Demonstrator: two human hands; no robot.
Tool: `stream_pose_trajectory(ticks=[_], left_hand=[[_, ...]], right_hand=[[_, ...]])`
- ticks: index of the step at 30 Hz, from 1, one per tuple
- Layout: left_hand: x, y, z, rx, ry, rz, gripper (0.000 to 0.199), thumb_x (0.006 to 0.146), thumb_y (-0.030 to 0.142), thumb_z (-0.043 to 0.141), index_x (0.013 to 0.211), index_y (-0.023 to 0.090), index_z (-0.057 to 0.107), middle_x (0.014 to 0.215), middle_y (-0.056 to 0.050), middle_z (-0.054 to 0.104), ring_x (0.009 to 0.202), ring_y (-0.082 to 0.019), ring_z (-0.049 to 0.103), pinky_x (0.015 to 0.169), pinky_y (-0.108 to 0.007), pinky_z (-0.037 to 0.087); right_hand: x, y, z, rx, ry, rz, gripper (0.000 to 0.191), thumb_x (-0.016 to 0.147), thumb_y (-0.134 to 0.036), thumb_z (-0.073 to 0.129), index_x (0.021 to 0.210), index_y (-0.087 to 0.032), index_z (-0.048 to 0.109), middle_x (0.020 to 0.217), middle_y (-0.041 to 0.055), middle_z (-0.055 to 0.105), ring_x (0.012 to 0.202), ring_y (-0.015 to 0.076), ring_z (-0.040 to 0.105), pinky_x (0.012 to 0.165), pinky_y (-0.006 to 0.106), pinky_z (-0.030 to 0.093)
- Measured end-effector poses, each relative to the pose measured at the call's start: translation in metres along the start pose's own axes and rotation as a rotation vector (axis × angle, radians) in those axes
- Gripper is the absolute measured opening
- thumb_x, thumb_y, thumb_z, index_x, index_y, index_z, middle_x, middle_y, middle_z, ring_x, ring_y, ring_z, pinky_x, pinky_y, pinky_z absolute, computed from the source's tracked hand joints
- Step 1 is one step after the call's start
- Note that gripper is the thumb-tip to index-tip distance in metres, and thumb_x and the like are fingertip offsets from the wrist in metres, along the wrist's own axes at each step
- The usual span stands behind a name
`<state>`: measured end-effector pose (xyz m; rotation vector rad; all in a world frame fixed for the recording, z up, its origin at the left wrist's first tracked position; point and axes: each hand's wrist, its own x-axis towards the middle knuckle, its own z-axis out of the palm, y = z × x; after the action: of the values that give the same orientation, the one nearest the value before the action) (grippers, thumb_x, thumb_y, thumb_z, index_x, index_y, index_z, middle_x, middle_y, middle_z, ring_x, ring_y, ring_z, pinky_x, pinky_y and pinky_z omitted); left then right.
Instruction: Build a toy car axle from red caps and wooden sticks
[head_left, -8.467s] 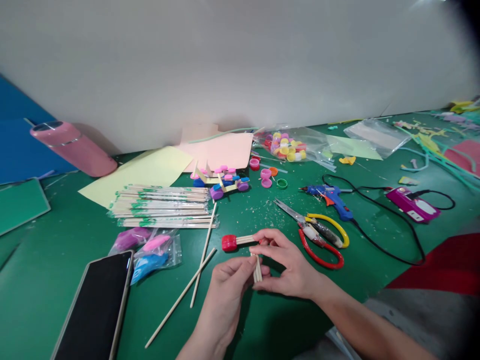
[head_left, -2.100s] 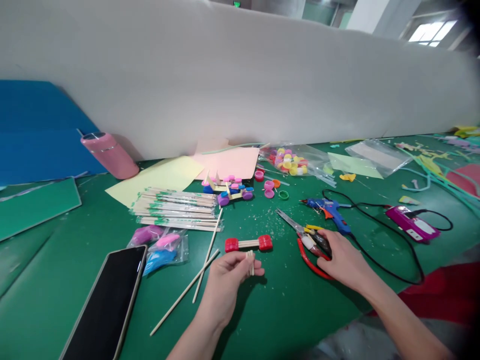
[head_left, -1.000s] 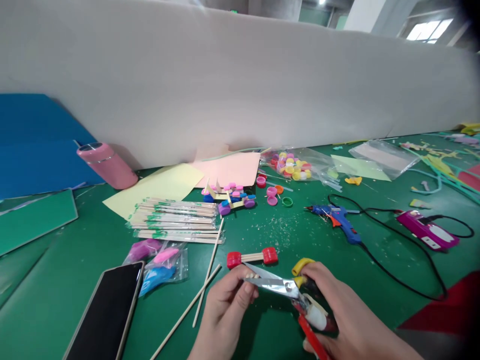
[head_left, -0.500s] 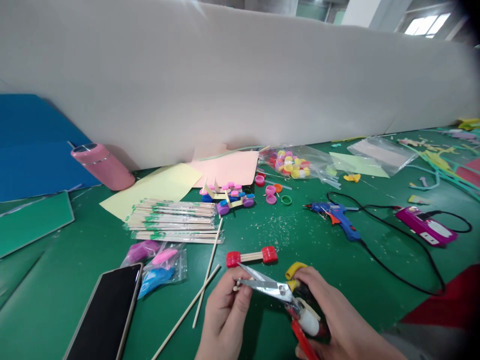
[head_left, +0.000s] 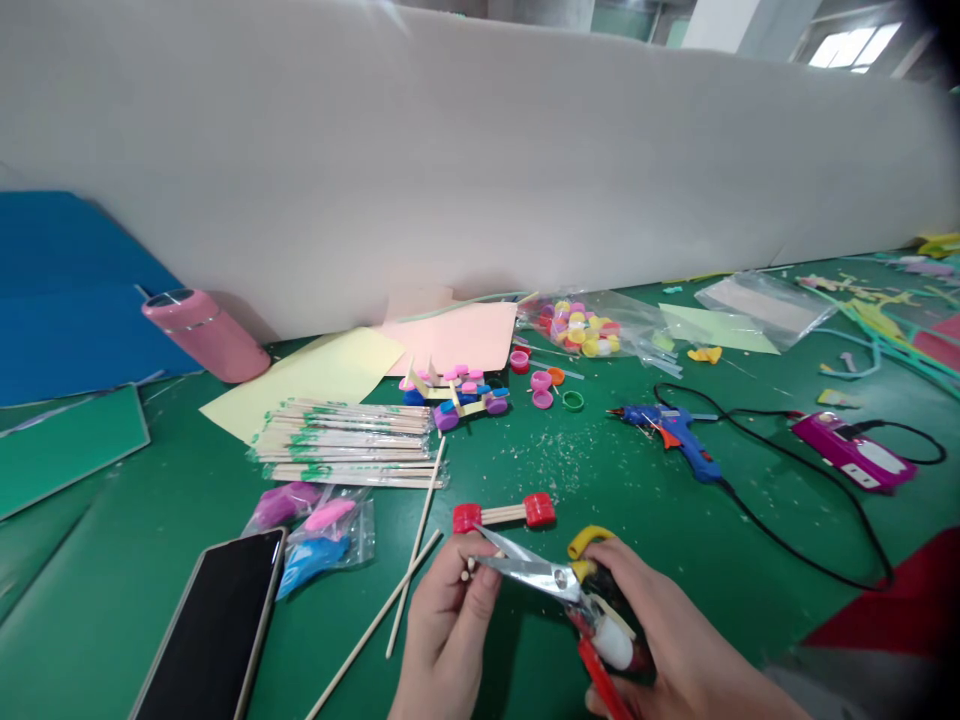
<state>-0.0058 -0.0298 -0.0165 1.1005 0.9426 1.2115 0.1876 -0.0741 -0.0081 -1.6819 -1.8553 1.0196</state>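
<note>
My left hand [head_left: 450, 620] pinches a few short pieces of wooden stick [head_left: 469, 568] between thumb and fingers, their ends showing at the fingertips. In my right hand [head_left: 660, 620] are scissors [head_left: 555, 578] with yellow and red handles. The blades point left and stand slightly apart at the left fingertips, around a stick end. Just beyond the blades lies a dumbbell-shaped piece [head_left: 504, 514] with red ends joined by several sticks. Two long wooden sticks [head_left: 373, 628] cross on the table left of my left hand.
A phone [head_left: 210, 630] and small bags of coloured clay [head_left: 315, 545] lie at the left. Behind are wrapped chopsticks [head_left: 349, 445], small stick-and-cap models [head_left: 469, 405] and bottle caps [head_left: 541, 382]. A blue glue gun [head_left: 671, 432] with its cord lies right. A pink bottle [head_left: 206, 335] stands behind.
The scissor blades have closed slightly around the stick end, and the handles have moved a little left. My left hand stays nearly in place.
</note>
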Motion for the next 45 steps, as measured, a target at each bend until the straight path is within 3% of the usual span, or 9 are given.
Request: stream_pose_trajectory(ticks=[7,12,17,24,31,37,45], left_hand=[[0.002,-0.002,-0.003,0.073,0.015,0.031,0.014,0.082,0.03,0.054,0.079,0.018,0.061,0.067,0.0,0.054,0.062,-0.013,0.046,0.057,-0.021,0.037],[0.003,0.002,-0.003,0.141,0.02,0.073,0.013,0.082,0.029,0.054,0.079,0.018,0.061,0.068,-0.001,0.055,0.061,-0.014,0.047,0.057,-0.022,0.038],[0.002,0.003,-0.006,0.287,-0.022,0.159,0.01,0.083,0.022,0.05,0.082,0.021,0.06,0.067,0.001,0.055,0.06,-0.013,0.047,0.056,-0.02,0.039],[-0.001,0.005,-0.003,0.44,-0.012,0.249,0.012,0.084,0.017,0.046,0.081,0.021,0.057,0.067,0.0,0.057,0.059,-0.013,0.051,0.056,-0.019,0.04],[-0.002,0.005,-0.001,0.523,-0.052,0.325,0.015,0.084,0.013,0.042,0.079,0.022,0.053,0.068,0.002,0.056,0.059,-0.012,0.051,0.056,-0.018,0.041],[-0.004,0.005,0.001,0.502,-0.021,0.326,0.014,0.084,0.014,0.043,0.078,0.022,0.053,0.07,0.001,0.056,0.059,-0.012,0.051,0.057,-0.019,0.041],[-0.005,0.008,0.003,0.446,0.004,0.265,0.015,0.083,0.017,0.046,0.07,0.022,0.051,0.063,0.002,0.05,0.053,-0.012,0.046,0.054,-0.021,0.038]], right_hand=[[0.003,-0.008,-0.002,-0.017,-0.026,0.048,0.065,0.055,-0.02,0.067,0.116,-0.02,0.043,0.106,0.008,0.056,0.092,0.025,0.056,0.08,0.031,0.044],[0.002,-0.02,-0.007,0.009,-0.079,0.09,0.059,0.058,-0.021,0.066,0.113,-0.019,0.044,0.091,0.004,0.06,0.074,0.0173,0.057,0.069,0.024,0.046],[0.004,-0.023,-0.007,-0.042,-0.115,0.121,0.051,0.06,-0.026,0.066,0.107,-0.019,0.046,0.081,0.0012,0.062,0.068,0.0164,0.057,0.064,0.023,0.044],[0.006,-0.017,-0.002,-0.083,-0.166,0.142,0.047,0.058,-0.032,0.067,0.099,-0.02,0.048,0.088,0.0045,0.065,0.075,0.0207,0.061,0.063,0.025,0.043],[0.003,-0.02,0.002,-0.103,-0.189,0.173,0.035,0.068,-0.031,0.06,0.098,-0.018,0.049,0.087,0.0066,0.065,0.074,0.0195,0.061,0.063,0.025,0.043],[0.006,-0.013,0.005,-0.144,-0.213,0.174,0.039,0.066,-0.03,0.061,0.1,-0.016,0.05,0.09,0.0096,0.067,0.077,0.0232,0.063,0.062,0.026,0.043],[-0.002,-0.017,0.007,-0.188,-0.148,0.156,0.037,0.065,-0.018,0.057,0.102,-0.018,0.05,0.089,0.0078,0.066,0.079,0.024,0.062,0.068,0.029,0.044]])
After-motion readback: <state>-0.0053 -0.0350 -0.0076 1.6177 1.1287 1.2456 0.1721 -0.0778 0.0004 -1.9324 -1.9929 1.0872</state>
